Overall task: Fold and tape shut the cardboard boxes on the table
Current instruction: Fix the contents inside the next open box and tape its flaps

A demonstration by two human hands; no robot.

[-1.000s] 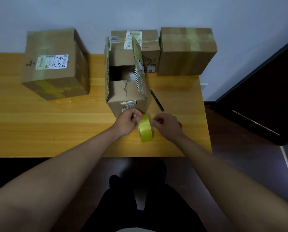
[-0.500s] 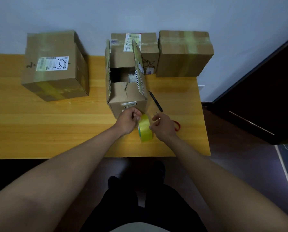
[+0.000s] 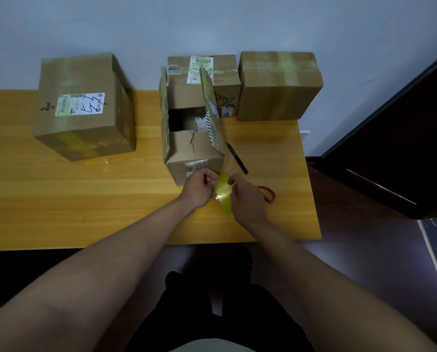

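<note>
Our left hand (image 3: 199,189) and right hand (image 3: 248,199) both pinch one yellow tape roll (image 3: 223,194) between them, just before the open box (image 3: 194,138). We count four boxes, three taped, on the wooden table (image 3: 85,199) against a pale wall (image 3: 212,21).

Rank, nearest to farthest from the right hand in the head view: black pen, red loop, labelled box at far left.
From the right hand:
1. Red loop, just right of it on the table.
2. Black pen, beyond it, beside the open box.
3. Labelled box, far left.
</note>
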